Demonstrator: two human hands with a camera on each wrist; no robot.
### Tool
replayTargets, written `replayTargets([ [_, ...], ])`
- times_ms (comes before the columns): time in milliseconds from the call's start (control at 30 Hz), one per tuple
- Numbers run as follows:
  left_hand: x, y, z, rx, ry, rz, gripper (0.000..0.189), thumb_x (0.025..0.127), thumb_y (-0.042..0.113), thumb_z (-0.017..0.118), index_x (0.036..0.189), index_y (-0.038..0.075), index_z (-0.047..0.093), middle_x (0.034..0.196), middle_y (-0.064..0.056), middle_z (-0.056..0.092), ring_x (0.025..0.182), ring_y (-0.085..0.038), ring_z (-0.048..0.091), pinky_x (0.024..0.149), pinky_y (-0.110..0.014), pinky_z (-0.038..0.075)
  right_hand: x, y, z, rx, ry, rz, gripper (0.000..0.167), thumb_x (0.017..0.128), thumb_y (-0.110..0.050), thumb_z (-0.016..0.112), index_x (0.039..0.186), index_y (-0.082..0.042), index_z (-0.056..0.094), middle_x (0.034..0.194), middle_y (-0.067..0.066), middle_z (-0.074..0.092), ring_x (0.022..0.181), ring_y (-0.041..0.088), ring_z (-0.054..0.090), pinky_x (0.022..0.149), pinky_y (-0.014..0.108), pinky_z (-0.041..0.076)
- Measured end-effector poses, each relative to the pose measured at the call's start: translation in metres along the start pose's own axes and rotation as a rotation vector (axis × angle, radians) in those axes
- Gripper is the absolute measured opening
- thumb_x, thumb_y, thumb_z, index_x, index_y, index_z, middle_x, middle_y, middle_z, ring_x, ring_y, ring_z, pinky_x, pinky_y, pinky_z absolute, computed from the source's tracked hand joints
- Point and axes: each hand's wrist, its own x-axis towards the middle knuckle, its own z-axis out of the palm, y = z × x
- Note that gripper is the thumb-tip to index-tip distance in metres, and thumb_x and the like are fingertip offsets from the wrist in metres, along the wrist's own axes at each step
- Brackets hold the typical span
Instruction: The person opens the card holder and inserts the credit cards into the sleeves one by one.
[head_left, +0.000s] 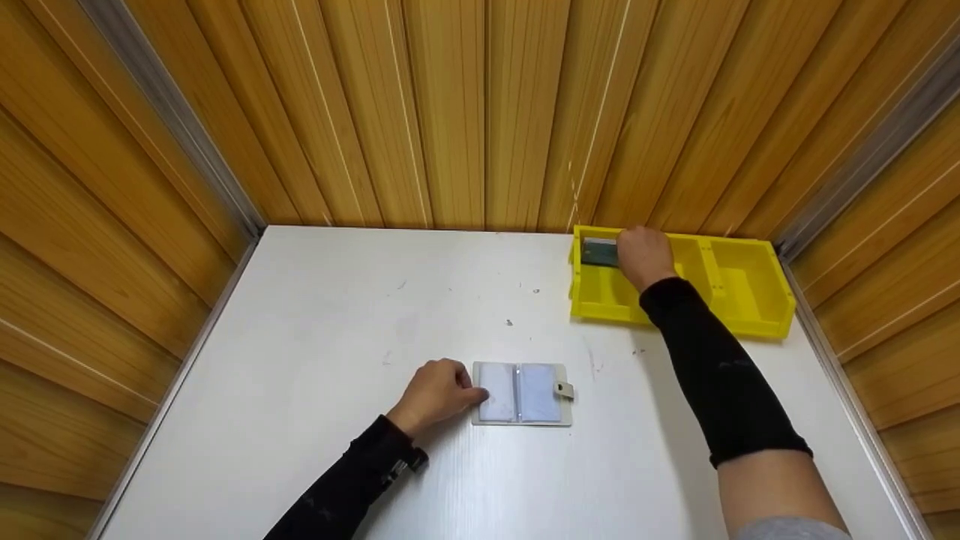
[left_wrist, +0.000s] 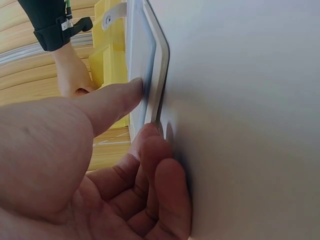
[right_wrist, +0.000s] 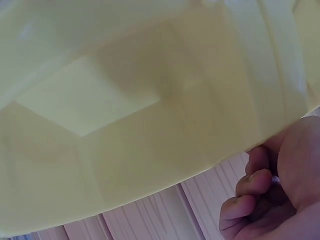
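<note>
A small card holder [head_left: 538, 394] lies spread on the white table, with clear sleeves inside and a snap strap on its right side. My left hand [head_left: 439, 394] pinches its left edge, the thumb [left_wrist: 122, 97] on the inner sleeve and the curled fingers at the cover's edge. Farther off, my right hand [head_left: 646, 256] reaches over the back of a yellow bin [head_left: 675, 319]. A dark green card-like piece [head_left: 600, 253] sits in the bin's left compartment, right beside that hand. Several right fingers [right_wrist: 240, 205] curl behind the bin's rim; thumb and index are hidden, so I cannot tell whether they hold the piece.
The bin's divider [head_left: 711, 270] sets off a right-hand compartment. Wood-patterned panels [head_left: 450, 112] enclose the table at the back and both sides, with metal posts [head_left: 187, 112] at the corners. Small dark marks dot the white table [head_left: 337, 315].
</note>
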Motion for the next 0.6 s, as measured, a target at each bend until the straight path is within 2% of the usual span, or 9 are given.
replayTargets([
  [200,0.0004,0.0010,0.0008,-0.007,0.002,-0.009,0.032,0.089,0.037,0.088,0.074,0.017,0.069,0.071,0.007,0.063,0.070,-0.012,0.055,0.066,-0.028,0.044,0.0012,0.0000,-0.0005,-0.004,-0.014,0.013,0.023,0.104,0.004,0.060,0.090,0.011,0.076,0.081,0.027,0.073,0.077,0.040,0.073,0.072,0.055,0.064],
  [367,-0.0002,0.0022,0.0015,-0.015,0.001,-0.019,0.032,0.090,0.037,0.089,0.073,0.017,0.069,0.072,0.007,0.063,0.071,-0.012,0.055,0.066,-0.028,0.044,0.0003,0.0005,0.0002,-0.016,0.004,0.007,0.026,0.105,0.005,0.058,0.088,0.011,0.076,0.078,0.026,0.072,0.075,0.039,0.073,0.071,0.055,0.064],
  [600,-0.0014,0.0030,0.0008,-0.020,0.009,-0.007,0.032,0.088,0.036,0.090,0.074,0.016,0.070,0.073,0.006,0.063,0.072,-0.012,0.055,0.067,-0.029,0.044,-0.0010,0.0009,-0.0010,-0.008,0.023,0.004,0.025,0.104,0.006,0.059,0.088,0.012,0.077,0.083,0.027,0.071,0.076,0.040,0.073,0.071,0.055,0.064],
])
